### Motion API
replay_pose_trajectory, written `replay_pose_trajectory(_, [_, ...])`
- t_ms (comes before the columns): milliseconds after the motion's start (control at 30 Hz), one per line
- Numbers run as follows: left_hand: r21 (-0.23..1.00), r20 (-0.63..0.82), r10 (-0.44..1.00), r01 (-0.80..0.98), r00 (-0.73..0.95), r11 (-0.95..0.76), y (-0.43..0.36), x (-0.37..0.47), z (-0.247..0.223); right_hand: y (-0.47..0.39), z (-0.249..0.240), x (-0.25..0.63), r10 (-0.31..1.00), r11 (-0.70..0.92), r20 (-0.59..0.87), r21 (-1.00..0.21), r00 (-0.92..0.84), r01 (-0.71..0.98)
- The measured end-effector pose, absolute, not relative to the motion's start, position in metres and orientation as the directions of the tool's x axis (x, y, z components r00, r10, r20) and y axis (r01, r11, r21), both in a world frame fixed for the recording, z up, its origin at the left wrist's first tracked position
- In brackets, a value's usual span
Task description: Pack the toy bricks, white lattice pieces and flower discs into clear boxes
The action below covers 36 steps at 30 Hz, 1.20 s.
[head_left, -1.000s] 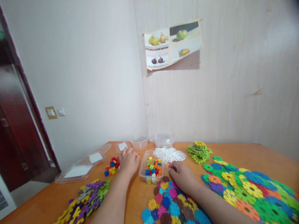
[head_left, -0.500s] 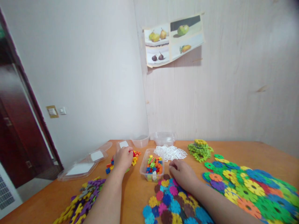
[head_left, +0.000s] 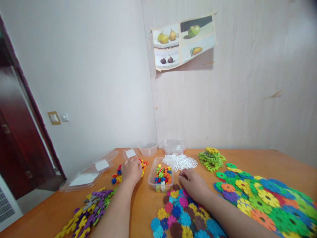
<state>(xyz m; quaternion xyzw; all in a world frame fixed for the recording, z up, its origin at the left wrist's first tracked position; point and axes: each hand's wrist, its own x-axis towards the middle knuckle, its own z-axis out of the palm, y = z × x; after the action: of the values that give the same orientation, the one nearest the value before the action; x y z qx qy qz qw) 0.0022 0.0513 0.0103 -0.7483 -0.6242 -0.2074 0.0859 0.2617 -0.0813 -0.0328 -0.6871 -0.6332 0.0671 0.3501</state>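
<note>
Beside tub [head_left: 151, 180]: white pieces [head_left: 180, 162] (heaped).

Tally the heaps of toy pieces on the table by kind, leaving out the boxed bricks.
Loose bricks: 1 (partly hidden by the left hand; counted as one)
Purple, yellow, grey and green notched pieces: 1
Small flower discs: 1
Large flower discs: 1
White pieces: 1
Mostly green piled pieces: 1
Total: 6 heaps

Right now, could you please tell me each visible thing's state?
Box: open, holding blocks
Loose blocks: heaped, partly behind left hand
Lids: off, lying down
Cloudy tub: open
White pieces: heaped
Green pieces: piled
Purple-yellow pieces: heaped
Small discs: overlapping
Large discs: overlapping
Wall picture: tilted
</note>
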Motion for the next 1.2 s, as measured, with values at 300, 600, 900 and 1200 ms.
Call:
replay_pose_trajectory(300, [0.733,0.502,0.846,0.432,0.179,-0.526,0.055,0.016,0.042,-0.086,-0.025,0.259,0.931,0.015,0.311,-0.558,0.193,0.83])
replay_pose_trajectory(600, [0.309,0.184,0.961,0.915,0.209,-0.258,0.051,-0.001,0.023,-0.084,-0.029,0.259,0.934,0.019,0.297,-0.595,0.197,0.803])
replay_pose_trajectory(900, [0.108,0.041,0.985,0.98,0.165,-0.169,0.036,0.008,0.031,-0.086,-0.03,0.254,0.949,0.099,0.305,-0.532,0.082,0.841])
replay_pose_trajectory(1200, [0.083,0.096,0.981,0.981,0.169,-0.177,0.04,0.01,0.022,-0.086,-0.03,0.254,0.953,0.091,0.293,-0.534,0.082,0.841])
